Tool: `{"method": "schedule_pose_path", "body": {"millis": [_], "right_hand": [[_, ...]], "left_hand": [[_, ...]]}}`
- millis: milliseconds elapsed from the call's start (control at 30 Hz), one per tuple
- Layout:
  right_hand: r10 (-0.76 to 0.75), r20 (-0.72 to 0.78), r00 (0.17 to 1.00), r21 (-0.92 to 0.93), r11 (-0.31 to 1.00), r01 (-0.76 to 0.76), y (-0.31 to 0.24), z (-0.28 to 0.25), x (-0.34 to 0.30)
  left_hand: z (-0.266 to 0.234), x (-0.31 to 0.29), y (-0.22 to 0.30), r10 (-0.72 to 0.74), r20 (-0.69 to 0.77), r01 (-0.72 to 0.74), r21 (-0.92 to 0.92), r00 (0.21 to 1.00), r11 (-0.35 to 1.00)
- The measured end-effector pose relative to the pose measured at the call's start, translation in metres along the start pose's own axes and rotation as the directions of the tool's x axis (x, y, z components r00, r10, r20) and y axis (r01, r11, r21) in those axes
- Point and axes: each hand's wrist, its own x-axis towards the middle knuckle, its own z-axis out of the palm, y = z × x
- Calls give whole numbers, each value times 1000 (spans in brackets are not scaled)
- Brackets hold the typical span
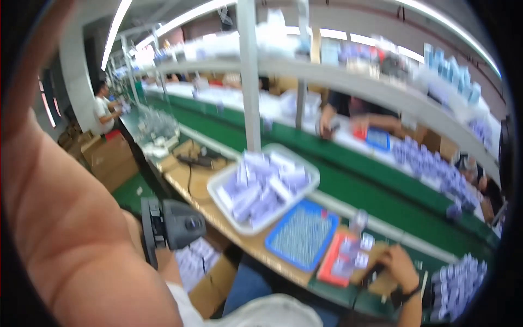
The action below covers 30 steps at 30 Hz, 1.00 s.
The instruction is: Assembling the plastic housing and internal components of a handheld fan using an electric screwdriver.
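Note:
My left hand and arm (81, 229) rise very large and close along the left side; the fingers run out of view at the top left. A grey and black device (177, 224) on a strap sits beside this arm. My right hand (400, 267), with a dark band at the wrist, rests on the bench at the lower right. Its fingers look bent over a dark, blurred object (373, 277). Just left of it lies a red tray (329, 267) with small clear-and-white pieces (348, 256) on it. A blue tray (302, 234) of many tiny parts lies further left.
A white bin (218, 191) heaped with pale lilac pieces stands mid-bench. Rows of lilac parts (457, 286) stand at the far right. Beyond runs a green conveyor (338, 163) below a shelf post (249, 76). Other people (103, 109) work along the line. Cardboard boxes (111, 158) stand left.

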Motion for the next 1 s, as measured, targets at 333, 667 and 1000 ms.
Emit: {"method": "schedule_pose_path", "body": {"millis": [333, 667, 1000], "right_hand": [[173, -5, 985, 24, 985, -173, 31, -16, -27], [158, -109, 981, 181, 974, -137, -29, -33, 9], [125, -276, 953, 339, 941, -25, -78, -77, 28]], "left_hand": [[-55, 56, 45, 368, -137, -337, 206, 920, 919], [-90, 4, -30, 123, 22, -125, 88, 992, 988], [115, -79, -6, -182, -18, 180, -88, 983, 980]]}}
